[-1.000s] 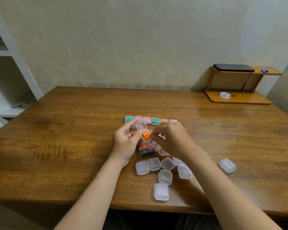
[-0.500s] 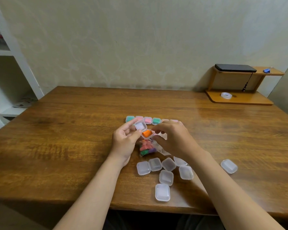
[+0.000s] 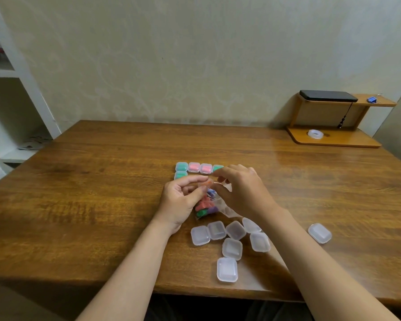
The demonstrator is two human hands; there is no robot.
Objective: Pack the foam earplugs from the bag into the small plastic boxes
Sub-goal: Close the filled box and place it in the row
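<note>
Near the table edge (image 3: 195, 289), clear boxes (image 3: 232, 249) cluster.

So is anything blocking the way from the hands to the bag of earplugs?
Nothing visible does. The bag lies on the table just under the left hand, which pinches a small box, and the right hand. The empty boxes sit nearer the person, off that path.
</note>
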